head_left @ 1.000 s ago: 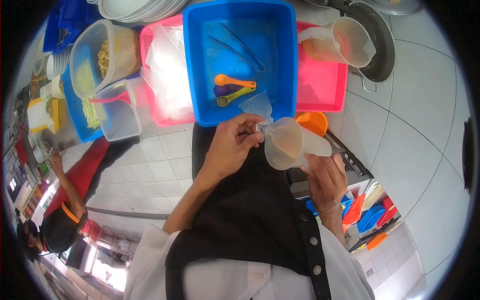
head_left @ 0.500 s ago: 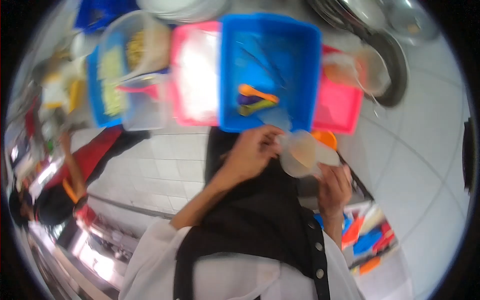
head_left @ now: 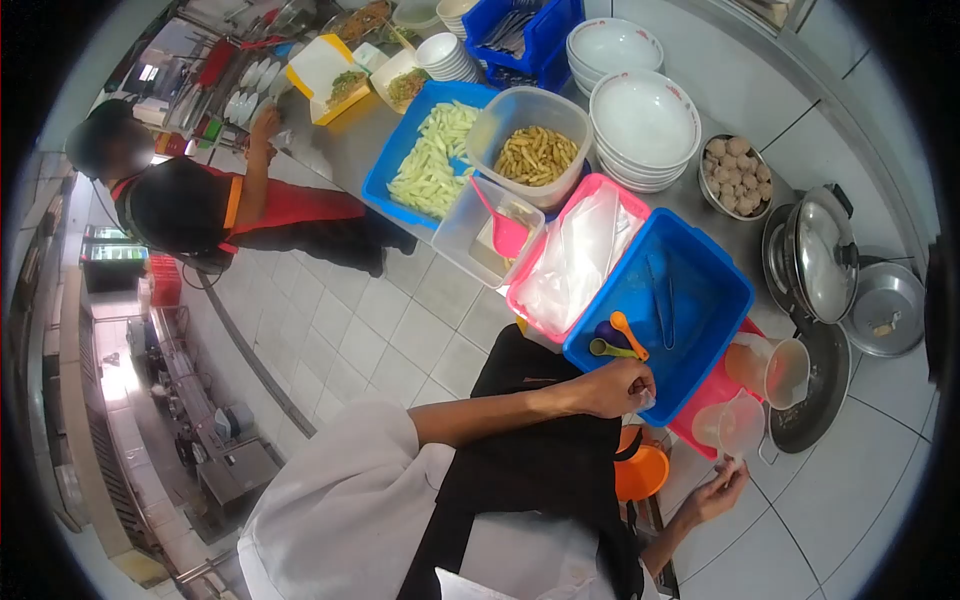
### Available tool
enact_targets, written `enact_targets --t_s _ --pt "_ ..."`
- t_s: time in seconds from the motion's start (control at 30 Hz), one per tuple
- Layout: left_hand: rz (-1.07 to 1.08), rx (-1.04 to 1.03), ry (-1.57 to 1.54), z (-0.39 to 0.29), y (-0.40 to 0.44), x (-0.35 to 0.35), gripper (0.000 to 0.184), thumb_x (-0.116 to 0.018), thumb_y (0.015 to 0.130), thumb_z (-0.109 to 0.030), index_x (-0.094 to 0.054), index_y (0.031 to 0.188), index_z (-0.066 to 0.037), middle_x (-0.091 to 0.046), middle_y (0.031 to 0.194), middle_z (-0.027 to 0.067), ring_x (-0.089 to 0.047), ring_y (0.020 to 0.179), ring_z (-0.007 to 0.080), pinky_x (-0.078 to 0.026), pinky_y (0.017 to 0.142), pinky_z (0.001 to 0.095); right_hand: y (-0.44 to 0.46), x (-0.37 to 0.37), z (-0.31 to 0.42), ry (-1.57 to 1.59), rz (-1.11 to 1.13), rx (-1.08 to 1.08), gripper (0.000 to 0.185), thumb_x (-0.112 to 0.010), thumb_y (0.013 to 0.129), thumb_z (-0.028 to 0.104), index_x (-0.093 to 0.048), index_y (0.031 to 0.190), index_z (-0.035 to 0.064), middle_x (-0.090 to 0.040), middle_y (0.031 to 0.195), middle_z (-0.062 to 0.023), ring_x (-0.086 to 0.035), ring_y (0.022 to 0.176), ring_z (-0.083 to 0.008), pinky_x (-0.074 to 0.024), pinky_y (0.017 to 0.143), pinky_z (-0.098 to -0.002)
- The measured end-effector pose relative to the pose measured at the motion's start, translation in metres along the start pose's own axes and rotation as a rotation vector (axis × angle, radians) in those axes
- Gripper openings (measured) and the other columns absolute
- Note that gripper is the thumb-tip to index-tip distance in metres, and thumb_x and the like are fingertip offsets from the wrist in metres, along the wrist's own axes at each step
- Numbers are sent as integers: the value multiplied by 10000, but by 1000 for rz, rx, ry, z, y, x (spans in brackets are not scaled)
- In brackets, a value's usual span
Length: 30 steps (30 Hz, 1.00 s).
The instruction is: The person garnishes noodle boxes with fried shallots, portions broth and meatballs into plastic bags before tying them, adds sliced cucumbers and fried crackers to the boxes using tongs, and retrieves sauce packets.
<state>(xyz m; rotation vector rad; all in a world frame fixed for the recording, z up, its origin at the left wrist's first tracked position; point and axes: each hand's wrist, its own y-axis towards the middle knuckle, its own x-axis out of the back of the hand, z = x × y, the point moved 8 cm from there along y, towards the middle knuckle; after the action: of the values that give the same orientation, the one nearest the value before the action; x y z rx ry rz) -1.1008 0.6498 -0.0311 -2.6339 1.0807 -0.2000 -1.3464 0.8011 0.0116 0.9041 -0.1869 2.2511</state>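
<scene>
My left hand (head_left: 612, 388) is closed at the near edge of the blue tub (head_left: 590, 345), pinching a small clear plastic bag (head_left: 642, 402). My right hand (head_left: 712, 495) has its fingertips on a clear plastic jug (head_left: 738, 424) over the near end of a pink tray (head_left: 692, 432). Another clear jug (head_left: 780, 368), with orange-brown contents, stands just beyond it. Inside the blue tub lie metal tongs (head_left: 662, 302), an orange measuring spoon (head_left: 630, 335), a green one (head_left: 610, 349) and something purple.
Left of the tub are a pink basket (head_left: 520, 300) of plastic bags and containers of food. Bowls (head_left: 645, 118), a bowl of round balls (head_left: 737, 178) and pans (head_left: 815, 385) are farther back. A co-worker (head_left: 200, 205) stands at the counter's far left.
The view has turned left, showing more counter and the co-worker. My hands have moved apart; the jug, earlier tipped at the bag, is now away from it over the pink tray.
</scene>
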Motion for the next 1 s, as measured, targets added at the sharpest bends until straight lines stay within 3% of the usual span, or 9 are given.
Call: enact_targets --t_s 0.27,0.4,0.47,0.53,0.63,0.77,0.8,0.87,1.0 --pt "-35 52 -31 -4 2 3 126 -586 850 -45 -624 936 39 -586 766 71 -545 702 142 -452 651 294 -39 -35 -78 138 -32 -202 256 -491 993 149 -560 1159 -33 -621 1032 -142 -627 919 -247 -509 828 -353" --pt "-65 62 -47 1 1 8 124 -601 858 -62 -622 925 40 -583 767 67 -542 709 126 -451 654 286 -37 -9 9 -310 -202 -20 264 -491 978 124 -558 1183 -27 -630 1050 -156 -615 942 -275 -500 830 -375" --pt "-58 87 -66 1 0 8 123 -605 861 -63 -621 927 39 -583 770 66 -542 711 126 -452 657 285 -37 -41 69 -126 40 228 257 -504 954 110 -597 1156 -19 -642 1035 -157 -600 963 -286 -482 841 -375" --pt "7 60 -11 -1 2 5 124 -604 868 -64 -620 937 38 -587 778 72 -552 725 132 -457 670 283 -28 -93 100 62 275 8 203 -531 941 104 -646 1062 -11 -651 989 -139 -601 957 -269 -465 854 -350" --pt "1 -15 45 -5 3 7 136 -603 867 -65 -610 966 29 -589 779 81 -561 724 145 -463 665 290 -30 -135 83 111 545 -74 146 -561 928 97 -647 982 -8 -646 957 -129 -606 932 -257 -449 870 -334" --pt "-37 -92 27 0 -3 13 160 -615 844 -44 -577 993 -2 -592 781 82 -562 712 139 -463 640 288 -32 -143 69 187 698 -202 104 -569 929 85 -598 970 -7 -627 885 -125 -612 843 -242 -465 807 -318" --pt "2 -2 -5 -2 -5 13 166 -613 838 -40 -564 993 -5 -594 791 79 -569 705 125 -461 643 272 -30 -146 68 239 698 -286 102 -569 930 83 -586 976 -6 -619 861 -122 -611 814 -237 -471 780 -315" --pt "-178 -250 137 -6 -13 17 213 -631 786 35 -555 981 -2 -588 796 68 -575 658 115 -457 579 264 -27 -141 76 280 661 -213 88 -553 936 76 -573 964 -5 -608 827 -130 -610 774 -224 -474 726 -310" --pt "-250 -75 282 -11 -25 17 201 -656 759 53 -597 947 18 -601 776 112 -604 638 180 -485 573 292 -30 -132 94 121 632 -130 89 -603 885 46 -577 953 -6 -596 863 -152 -608 790 -276 -474 717 -343"
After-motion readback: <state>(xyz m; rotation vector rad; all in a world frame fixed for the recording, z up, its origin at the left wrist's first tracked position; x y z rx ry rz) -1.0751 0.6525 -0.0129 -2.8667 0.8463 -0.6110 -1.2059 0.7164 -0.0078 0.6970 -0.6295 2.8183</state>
